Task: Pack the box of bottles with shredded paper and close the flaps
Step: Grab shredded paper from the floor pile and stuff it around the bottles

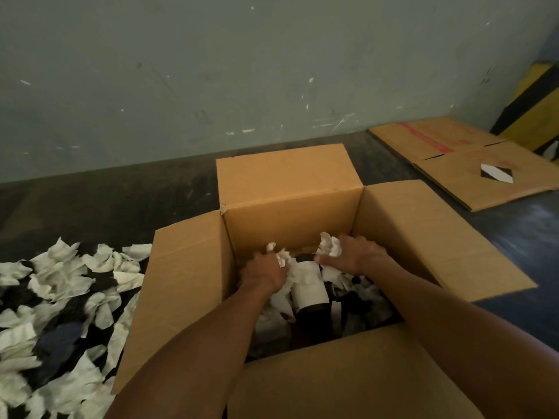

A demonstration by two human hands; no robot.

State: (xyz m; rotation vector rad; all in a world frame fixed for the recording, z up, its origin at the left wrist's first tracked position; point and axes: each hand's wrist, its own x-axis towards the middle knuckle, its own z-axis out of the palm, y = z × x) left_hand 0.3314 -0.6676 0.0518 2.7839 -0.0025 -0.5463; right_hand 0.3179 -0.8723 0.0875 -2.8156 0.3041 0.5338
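Inside the open box (pixel 290 213) on the floor, both hands clutch wads of paper: left hand (pixel 263 272) and right hand (pixel 352 255) on either side of a white-labelled bottle (pixel 308 293).

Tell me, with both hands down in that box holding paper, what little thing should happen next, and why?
Probably push the paper down beside the bottle. The left hand and the right hand each grip a wad of white paper inside the box, the bottle's label is uncovered, dark gaps show around it, and all four flaps stand open.
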